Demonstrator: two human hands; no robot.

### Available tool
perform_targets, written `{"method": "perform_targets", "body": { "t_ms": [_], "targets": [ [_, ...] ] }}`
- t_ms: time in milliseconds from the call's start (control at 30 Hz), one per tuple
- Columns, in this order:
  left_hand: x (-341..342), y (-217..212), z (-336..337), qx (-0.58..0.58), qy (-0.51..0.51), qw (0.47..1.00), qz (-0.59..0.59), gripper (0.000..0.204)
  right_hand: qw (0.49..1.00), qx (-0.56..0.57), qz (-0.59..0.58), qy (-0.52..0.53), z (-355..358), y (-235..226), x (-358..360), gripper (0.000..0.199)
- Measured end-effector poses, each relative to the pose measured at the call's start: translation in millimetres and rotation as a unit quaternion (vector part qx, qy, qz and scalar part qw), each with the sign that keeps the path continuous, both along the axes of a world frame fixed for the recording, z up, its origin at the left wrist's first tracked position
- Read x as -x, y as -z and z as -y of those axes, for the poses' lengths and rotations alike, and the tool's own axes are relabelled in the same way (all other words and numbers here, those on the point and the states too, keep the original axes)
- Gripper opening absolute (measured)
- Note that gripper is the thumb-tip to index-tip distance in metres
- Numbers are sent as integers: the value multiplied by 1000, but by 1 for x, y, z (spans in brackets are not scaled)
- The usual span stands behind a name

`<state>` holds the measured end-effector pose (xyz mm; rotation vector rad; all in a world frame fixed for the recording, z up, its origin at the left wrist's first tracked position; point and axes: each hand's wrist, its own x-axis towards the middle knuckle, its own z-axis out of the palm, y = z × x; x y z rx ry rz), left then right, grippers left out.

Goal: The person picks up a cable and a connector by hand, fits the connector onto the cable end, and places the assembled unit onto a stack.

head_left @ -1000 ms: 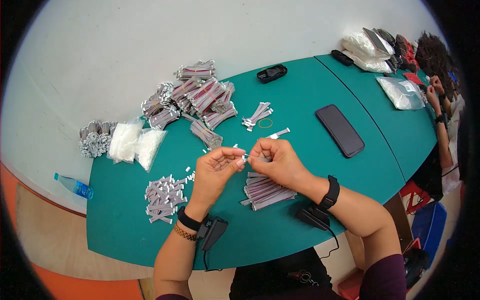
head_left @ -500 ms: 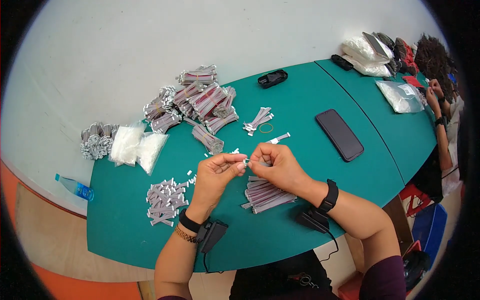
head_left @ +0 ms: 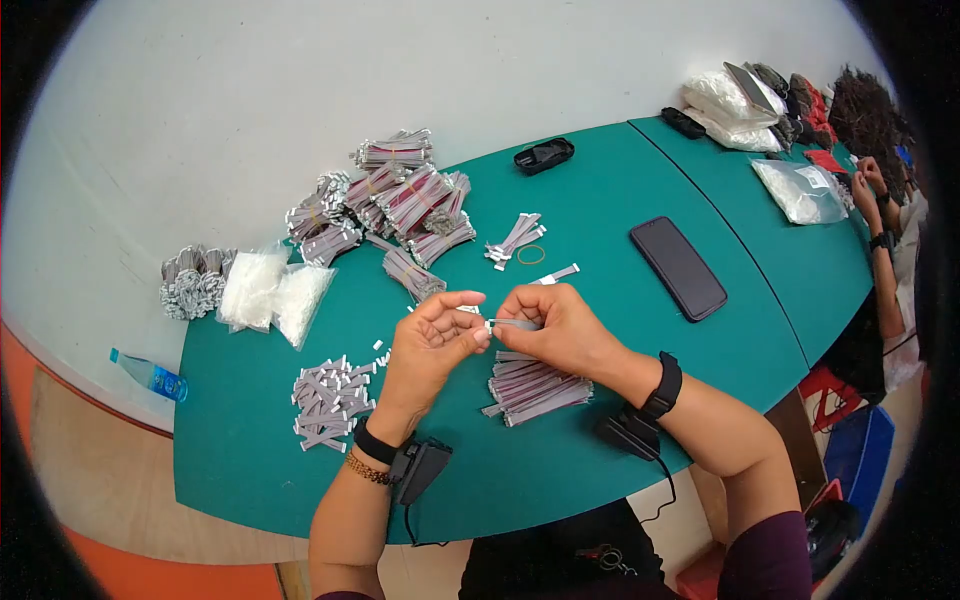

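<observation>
Many grey cables (head_left: 537, 390) lie on green tabletop (head_left: 585, 205) by pale wall (head_left: 250, 90)

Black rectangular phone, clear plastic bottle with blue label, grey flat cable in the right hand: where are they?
Black phone (head_left: 678, 269): head view, middle of its screen.
Plastic bottle (head_left: 166, 382): head view, blue label.
Flat cable (head_left: 515, 323): head view, bare grey strip.

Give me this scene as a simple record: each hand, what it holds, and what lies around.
Left hand: pinches small white connector
Right hand: pinches gray ribbon cable
Near right wrist: fanned stack of ribbon cables
Left of left hand: loose heap of short ribbon cables
Back: rubber-banded cable bundles
Right: dark smartphone
Surface: green tabletop
Far right: co-worker's hand
</observation>
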<state>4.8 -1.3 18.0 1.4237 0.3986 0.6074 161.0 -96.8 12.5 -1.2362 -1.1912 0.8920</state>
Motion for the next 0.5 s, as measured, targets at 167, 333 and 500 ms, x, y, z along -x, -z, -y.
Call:
{"method": "perform_targets", "body": {
  "t_ms": [167, 333, 500],
  "targets": [
    [1, 2, -1, -1, 3, 1000, 3, 33, 1000, 0, -15, -17, 0, -1, 0, 10],
    [0, 1, 1, -2, 1, 1000, -2, 32, 1000, 2, -3, -20, 0, -1, 0, 10],
    [-1, 4, 2, -9, -9, 1000, -3, 25, 1000, 13, 19, -19, 2, -4, -1, 12]
  ]
}}
